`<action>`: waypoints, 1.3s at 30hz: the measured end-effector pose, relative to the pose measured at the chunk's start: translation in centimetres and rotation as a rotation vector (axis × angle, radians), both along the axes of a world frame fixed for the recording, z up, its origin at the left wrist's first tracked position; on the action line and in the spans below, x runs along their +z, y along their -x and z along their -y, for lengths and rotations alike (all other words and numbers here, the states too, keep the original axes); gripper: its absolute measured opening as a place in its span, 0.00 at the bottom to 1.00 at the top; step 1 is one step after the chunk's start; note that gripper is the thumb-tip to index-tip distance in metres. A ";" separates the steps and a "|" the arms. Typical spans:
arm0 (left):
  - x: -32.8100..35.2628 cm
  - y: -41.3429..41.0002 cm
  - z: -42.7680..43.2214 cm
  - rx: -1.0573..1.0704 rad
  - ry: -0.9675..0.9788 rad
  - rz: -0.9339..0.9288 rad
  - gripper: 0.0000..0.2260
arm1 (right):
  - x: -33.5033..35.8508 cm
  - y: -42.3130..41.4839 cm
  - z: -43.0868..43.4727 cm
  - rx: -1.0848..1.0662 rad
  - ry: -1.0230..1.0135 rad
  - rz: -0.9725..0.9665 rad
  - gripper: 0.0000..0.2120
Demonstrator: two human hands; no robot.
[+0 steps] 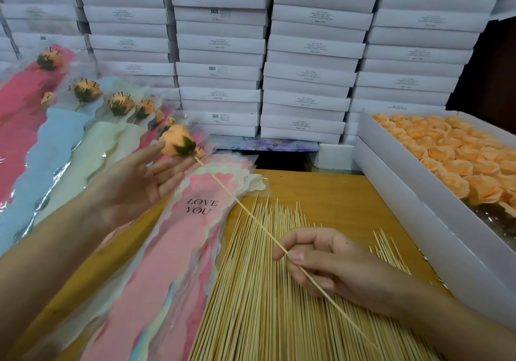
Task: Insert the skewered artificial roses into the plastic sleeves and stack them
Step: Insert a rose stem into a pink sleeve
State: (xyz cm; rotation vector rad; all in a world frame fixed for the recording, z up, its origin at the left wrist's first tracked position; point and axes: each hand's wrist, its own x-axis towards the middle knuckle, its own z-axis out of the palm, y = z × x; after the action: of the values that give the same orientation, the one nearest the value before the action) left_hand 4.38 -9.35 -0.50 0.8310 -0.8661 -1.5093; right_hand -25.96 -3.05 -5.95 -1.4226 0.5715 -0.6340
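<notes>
One skewer (251, 215) between right fingers (296, 242)

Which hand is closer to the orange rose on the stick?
Left. The left hand has open fingers right at the rose; the right hand pinches the stick far down from it.

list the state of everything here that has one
skewered rose, unsleeved, held up
right hand, pinches its skewer
left hand, open, fingertips at the rose
top sleeve, empty, lying flat
sleeved roses, filled, stacked at left
rose box, open, full
loose skewers, bare, in a pile
</notes>
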 end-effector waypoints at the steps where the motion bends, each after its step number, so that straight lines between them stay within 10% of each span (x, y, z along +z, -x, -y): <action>1: 0.0 -0.2 0.1 -0.036 0.006 0.023 0.13 | 0.0 0.0 0.1 -0.022 0.008 0.009 0.08; 4: -0.4 -1.0 0.6 -0.002 0.020 0.240 0.13 | -0.2 0.4 0.5 -0.111 0.042 0.040 0.08; 9: -4.4 -1.4 1.4 0.290 0.269 1.409 0.10 | -0.6 0.8 1.2 -0.333 0.085 0.110 0.09; 13: -5.9 -1.2 1.4 0.306 0.265 1.870 0.22 | -1.1 1.0 1.4 -0.490 0.105 0.138 0.13; 23: -5.9 -1.6 1.4 0.311 0.240 1.906 0.22 | -1.5 1.1 1.8 -0.603 0.128 0.160 0.15; 39: -5.4 -1.9 1.7 0.335 0.292 1.325 0.05 | -1.5 1.1 1.7 -0.618 0.132 0.148 0.13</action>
State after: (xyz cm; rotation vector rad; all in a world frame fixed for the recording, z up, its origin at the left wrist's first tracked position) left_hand 6.23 -11.03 -5.93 1.6601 -1.7079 -0.3581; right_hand -27.03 -4.76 -7.47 -1.3016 0.8717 -1.2761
